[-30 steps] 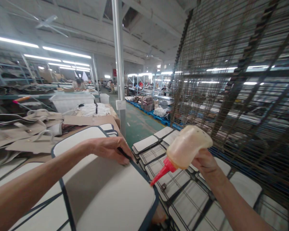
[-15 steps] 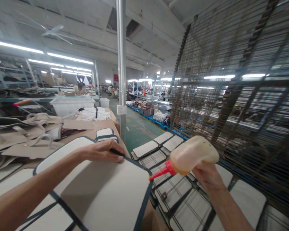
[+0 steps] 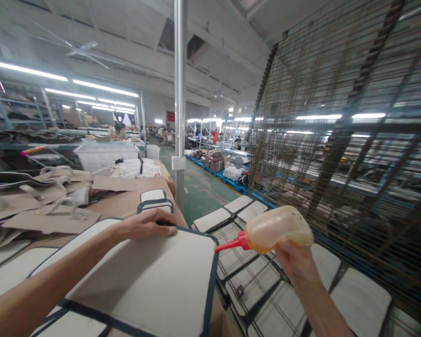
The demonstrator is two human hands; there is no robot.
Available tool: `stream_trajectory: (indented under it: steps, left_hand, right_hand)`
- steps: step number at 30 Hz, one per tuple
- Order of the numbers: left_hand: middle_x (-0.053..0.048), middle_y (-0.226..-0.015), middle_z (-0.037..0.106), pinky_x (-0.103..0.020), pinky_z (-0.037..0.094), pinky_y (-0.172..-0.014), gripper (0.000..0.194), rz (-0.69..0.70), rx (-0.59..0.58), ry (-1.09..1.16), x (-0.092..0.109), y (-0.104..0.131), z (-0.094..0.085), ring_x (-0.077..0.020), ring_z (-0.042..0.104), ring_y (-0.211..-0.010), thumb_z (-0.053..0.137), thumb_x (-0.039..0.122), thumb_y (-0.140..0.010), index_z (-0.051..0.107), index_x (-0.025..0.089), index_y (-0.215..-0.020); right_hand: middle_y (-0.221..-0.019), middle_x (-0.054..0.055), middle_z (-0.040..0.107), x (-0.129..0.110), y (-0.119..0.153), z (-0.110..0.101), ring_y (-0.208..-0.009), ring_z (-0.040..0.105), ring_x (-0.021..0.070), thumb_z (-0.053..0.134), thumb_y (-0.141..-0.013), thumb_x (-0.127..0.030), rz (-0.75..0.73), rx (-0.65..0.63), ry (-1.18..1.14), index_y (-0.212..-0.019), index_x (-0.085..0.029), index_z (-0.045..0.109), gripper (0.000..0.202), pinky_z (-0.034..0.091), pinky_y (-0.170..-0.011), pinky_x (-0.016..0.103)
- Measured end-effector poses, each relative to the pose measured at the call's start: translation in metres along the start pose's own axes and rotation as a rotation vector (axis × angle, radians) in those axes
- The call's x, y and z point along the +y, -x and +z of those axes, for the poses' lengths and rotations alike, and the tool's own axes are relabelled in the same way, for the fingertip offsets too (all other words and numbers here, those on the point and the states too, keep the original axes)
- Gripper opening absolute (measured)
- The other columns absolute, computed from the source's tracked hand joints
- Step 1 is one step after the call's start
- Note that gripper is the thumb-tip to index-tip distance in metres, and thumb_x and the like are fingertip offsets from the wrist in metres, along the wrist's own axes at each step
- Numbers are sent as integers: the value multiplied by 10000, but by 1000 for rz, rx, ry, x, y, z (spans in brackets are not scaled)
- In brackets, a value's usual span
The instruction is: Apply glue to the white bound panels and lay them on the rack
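A cream panel with dark blue edging (image 3: 150, 281) lies tilted in front of me. My left hand (image 3: 149, 224) grips its far edge, thumb on the cream face and fingers over the dark rim. In my right hand (image 3: 296, 257) is a translucent squeeze bottle (image 3: 277, 229) with amber liquid, held on its side. Its red nozzle (image 3: 231, 243) points left, and the tip meets the panel's edging near the far right corner. Behind my left hand lie small dark-edged cream pieces (image 3: 154, 201).
Beige pieces with handles (image 3: 52, 217) cover the table's left side. White strips (image 3: 136, 167) lie farther back, near a translucent bin (image 3: 105, 154). A metal post (image 3: 179, 103) rises beyond the table. At right, cream panels (image 3: 361, 295) lie beside a tall wire rack (image 3: 323, 126).
The nozzle tip has shifted slightly up and left along the panel's edge. The panel's far corner and my left hand have moved a little left, with the grip kept.
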State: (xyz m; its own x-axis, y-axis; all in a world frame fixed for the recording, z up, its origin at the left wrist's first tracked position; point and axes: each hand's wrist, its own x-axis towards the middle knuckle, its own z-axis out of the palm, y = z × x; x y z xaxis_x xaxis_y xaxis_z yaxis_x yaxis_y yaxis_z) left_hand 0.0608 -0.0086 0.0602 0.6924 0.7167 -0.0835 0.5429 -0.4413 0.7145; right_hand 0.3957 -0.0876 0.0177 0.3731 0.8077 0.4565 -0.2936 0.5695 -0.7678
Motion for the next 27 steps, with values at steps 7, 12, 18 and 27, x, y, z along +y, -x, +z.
stream_trajectory:
  steps: [7,12,18,27]
  left_hand:
    - [24,-579,411,-228,224,-484,367,-66,2,165,-5,-1,2,-103,339,-538,589,503,-754,546,156,-643]
    - [33,-572,384,-227,214,-469,410,-121,11,202,-1,-2,5,-99,324,-526,601,552,-722,495,168,-623]
    - [34,-563,405,-224,211,-471,427,-132,9,248,-4,-7,7,-94,322,-521,626,567,-692,514,161,-622]
    - [39,-561,416,-218,218,-470,439,-150,10,289,-5,-10,6,-86,335,-508,632,573,-688,481,166,-620]
  right_hand:
    - [-743,29,726,3,2,-1,-567,650,208,874,-405,-391,33,2,27,-1151,-264,618,799,558,-578,320]
    - [-802,34,733,6,3,-6,-593,659,205,868,-443,-362,31,-16,5,-1173,-286,601,782,562,-606,321]
    - [-757,66,729,6,5,-5,-591,664,239,869,-414,-408,77,8,18,-1127,-251,632,768,568,-557,340]
    - [-830,61,731,9,8,-12,-630,670,215,871,-442,-401,58,4,7,-1144,-263,614,760,567,-626,314]
